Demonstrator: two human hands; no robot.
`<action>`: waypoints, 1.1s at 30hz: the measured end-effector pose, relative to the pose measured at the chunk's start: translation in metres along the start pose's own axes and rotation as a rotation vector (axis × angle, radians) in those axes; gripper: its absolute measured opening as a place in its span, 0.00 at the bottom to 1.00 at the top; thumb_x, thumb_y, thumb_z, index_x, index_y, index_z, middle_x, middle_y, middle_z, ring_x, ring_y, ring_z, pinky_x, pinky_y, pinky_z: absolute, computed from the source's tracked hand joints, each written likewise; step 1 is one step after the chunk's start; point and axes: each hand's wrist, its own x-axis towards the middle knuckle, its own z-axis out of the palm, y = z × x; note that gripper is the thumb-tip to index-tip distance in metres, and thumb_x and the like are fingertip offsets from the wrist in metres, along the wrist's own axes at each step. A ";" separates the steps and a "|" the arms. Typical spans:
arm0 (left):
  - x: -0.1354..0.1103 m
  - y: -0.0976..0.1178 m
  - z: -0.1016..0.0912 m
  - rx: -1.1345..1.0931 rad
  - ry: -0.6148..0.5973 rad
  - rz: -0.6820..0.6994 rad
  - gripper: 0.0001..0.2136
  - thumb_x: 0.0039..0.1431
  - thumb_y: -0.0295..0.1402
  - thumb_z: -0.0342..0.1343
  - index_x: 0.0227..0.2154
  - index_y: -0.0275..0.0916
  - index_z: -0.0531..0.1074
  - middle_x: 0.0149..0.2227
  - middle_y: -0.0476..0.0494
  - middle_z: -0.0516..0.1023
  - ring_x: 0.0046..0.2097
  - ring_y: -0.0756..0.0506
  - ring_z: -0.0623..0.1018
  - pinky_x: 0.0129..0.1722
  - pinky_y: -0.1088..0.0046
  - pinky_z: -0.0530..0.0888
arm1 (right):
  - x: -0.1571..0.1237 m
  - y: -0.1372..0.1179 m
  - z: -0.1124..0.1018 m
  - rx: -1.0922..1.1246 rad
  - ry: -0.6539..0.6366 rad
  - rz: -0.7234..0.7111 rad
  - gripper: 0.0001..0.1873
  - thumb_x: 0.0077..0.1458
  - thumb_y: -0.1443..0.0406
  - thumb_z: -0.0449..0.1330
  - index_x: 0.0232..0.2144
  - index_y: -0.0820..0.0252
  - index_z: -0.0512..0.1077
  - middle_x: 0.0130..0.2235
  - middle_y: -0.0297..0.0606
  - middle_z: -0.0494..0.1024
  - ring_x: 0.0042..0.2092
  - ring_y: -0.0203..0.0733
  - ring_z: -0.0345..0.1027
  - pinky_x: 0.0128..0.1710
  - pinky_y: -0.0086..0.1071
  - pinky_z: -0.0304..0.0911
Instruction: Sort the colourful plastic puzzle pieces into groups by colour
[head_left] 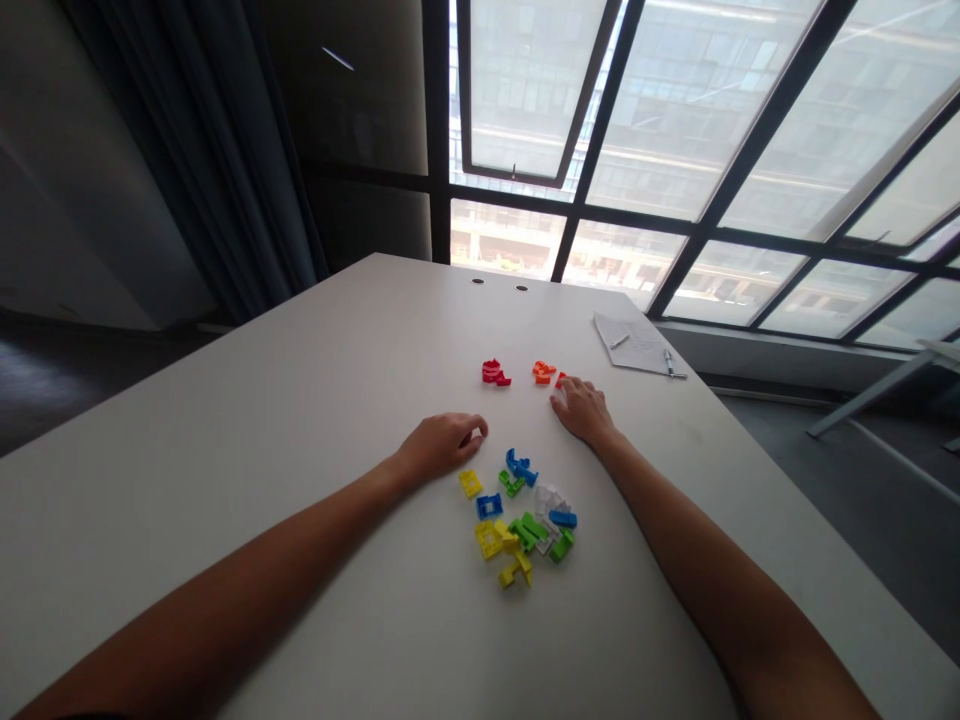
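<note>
"Plastic puzzle pieces (521,525): where are they lying?"

"They're sitting on a white table (225,420), with yellow, blue, green and white pieces heaped between the forearms. Red pieces (493,373) and orange pieces (543,372) are lying farther out."

"And the hands?"

"They're resting well apart. The right hand (583,411) is lying open, its fingertips (561,392) just beside the orange pieces. The left hand (442,447) is curling loosely near the heap, and I can't tell whether it's hiding anything."

"Is any writing readable?"

"A paper sheet (634,343) is lying beyond them, a pen (673,364) resting on it, but its marks are too small to read. No brand is showing."
</note>
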 end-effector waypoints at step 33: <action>0.000 -0.001 0.001 0.002 -0.006 -0.006 0.10 0.65 0.37 0.50 0.42 0.45 0.75 0.32 0.49 0.78 0.34 0.47 0.75 0.32 0.72 0.66 | 0.021 0.004 0.010 0.031 0.071 0.159 0.18 0.65 0.62 0.52 0.54 0.55 0.74 0.52 0.45 0.78 0.52 0.52 0.68 0.52 0.41 0.60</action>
